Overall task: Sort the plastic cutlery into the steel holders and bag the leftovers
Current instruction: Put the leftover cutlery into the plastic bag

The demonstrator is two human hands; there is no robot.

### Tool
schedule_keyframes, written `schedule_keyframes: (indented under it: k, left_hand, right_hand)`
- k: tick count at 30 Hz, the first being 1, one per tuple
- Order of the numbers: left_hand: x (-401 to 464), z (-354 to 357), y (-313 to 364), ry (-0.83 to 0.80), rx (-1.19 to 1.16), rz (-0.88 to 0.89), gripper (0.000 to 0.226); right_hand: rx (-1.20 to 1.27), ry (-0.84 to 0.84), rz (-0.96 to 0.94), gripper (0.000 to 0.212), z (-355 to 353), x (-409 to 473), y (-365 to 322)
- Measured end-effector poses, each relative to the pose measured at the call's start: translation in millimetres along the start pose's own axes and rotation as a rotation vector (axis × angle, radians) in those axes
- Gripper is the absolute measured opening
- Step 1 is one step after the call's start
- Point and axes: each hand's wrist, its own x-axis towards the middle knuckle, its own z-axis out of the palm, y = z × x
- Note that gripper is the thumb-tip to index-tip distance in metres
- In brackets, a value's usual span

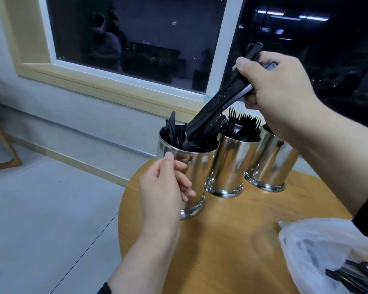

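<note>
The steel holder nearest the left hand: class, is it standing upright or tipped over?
Upright. The nearest steel holder stands on its base on the round table, open rim upward.

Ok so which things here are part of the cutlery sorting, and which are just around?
Part of the job:
right hand gripping a knife bundle
left hand touching the left holder
middle holder with forks
right holder
plastic bag

Just around:
wooden chair leg
window sill
</note>
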Motion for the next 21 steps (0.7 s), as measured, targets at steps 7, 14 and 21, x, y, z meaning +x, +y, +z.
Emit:
schedule_keyframes:
  k: [7, 14, 21]
  left_hand:
    - [12.0, -11.5, 2.5, 0.01, -0.017, -0.007, 0.039]
    - [14.6, -13.8, 1.9, -0.012, -0.025, -0.028, 0.039]
    - [12.6, -12.8, 1.8, -0.023, -0.025, -0.035, 0.038]
  right_hand:
    - [-0.08, -0.07, 0.058, 0.026, 29.1, 6.4, 10.4]
    - [-0.406, -0.261, 0.044, 0.046, 42.1, -3.5, 24.4]
    - [-0.601, -0.21, -0.057, 0.046, 40.9, -8.5, 34.5]
